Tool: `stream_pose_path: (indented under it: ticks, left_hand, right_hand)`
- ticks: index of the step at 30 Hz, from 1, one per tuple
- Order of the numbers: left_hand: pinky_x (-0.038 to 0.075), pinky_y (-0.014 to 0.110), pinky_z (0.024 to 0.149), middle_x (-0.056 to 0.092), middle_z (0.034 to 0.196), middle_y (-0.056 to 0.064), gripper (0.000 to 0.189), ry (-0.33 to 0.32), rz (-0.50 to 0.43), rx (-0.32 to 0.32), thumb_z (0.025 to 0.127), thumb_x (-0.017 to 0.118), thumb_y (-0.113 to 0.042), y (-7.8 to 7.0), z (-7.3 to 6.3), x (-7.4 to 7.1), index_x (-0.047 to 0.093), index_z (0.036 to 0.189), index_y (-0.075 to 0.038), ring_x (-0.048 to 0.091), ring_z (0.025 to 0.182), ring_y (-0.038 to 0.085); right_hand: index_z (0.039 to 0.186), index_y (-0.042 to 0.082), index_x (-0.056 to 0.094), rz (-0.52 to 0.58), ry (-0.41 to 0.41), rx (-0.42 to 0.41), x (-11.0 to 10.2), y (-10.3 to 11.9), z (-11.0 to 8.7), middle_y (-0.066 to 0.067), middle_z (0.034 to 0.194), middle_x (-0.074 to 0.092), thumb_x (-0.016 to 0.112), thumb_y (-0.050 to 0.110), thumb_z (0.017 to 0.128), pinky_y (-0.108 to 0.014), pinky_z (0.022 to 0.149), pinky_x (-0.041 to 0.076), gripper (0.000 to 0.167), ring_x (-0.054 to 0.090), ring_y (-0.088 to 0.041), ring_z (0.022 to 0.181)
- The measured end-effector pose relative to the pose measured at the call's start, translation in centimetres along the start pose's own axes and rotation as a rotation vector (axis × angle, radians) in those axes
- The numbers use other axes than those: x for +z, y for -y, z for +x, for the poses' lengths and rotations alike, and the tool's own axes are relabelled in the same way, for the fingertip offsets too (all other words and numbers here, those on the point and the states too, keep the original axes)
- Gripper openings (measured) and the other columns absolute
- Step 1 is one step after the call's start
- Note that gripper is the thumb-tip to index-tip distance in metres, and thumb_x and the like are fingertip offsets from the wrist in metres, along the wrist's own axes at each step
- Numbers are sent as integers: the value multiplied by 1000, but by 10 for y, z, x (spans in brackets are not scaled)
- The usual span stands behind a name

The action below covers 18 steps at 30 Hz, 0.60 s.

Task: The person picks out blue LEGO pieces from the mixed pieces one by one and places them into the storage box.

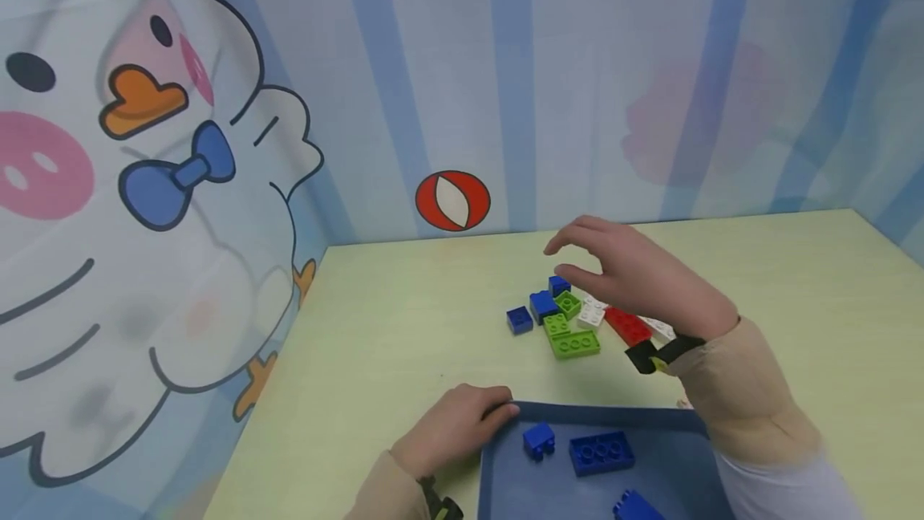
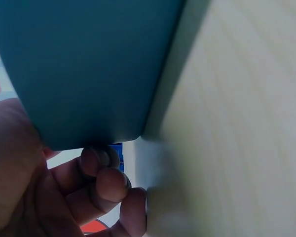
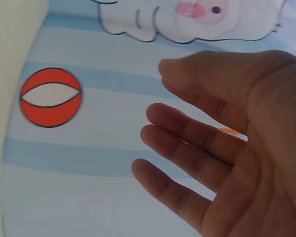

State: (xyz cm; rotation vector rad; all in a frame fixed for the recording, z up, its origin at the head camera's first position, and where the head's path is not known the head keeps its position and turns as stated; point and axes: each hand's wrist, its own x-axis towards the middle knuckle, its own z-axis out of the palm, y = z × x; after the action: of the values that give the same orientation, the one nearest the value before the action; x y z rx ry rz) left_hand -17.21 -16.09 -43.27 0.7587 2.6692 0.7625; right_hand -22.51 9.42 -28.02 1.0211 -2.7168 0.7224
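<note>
Below the spread, empty fingers of the right hand (image 1: 638,273), blue bricks (image 1: 544,306) and green bricks (image 1: 575,345) are seen; they are judged light, stiff and best pinched by opposite sides. The tray (image 1: 556,496) is gripped at its corner by curled fingers of the left hand (image 1: 458,424).

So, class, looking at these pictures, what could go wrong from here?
The right grip is raised near closely grouped bricks, so picking one up might knock its neighbours. The left grip is at a corner of the tray; a pull there could shift it, sliding the blue bricks inside.
</note>
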Motion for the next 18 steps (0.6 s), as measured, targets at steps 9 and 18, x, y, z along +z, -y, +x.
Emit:
stream_pose_path:
  ticks: [9,18]
  left_hand:
    - [39,23,63,44,67,-11,23,-23,34,10,106,54,-30,1,2,-2,58,86,-20,44,60,4]
    - [38,21,60,41,65,-11,26,-26,46,2,106,54,-30,1,0,-2,54,82,-20,42,57,3]
  right_hand:
    - [121,4,66,-23,123,45,46,-37,37,-11,116,63,67,10,97,-47,92,50,25,62,-30,108]
    - [131,2,59,8,242,124,79,-65,46,-15,121,59,62,10,100,-46,88,50,32,62,-31,104]
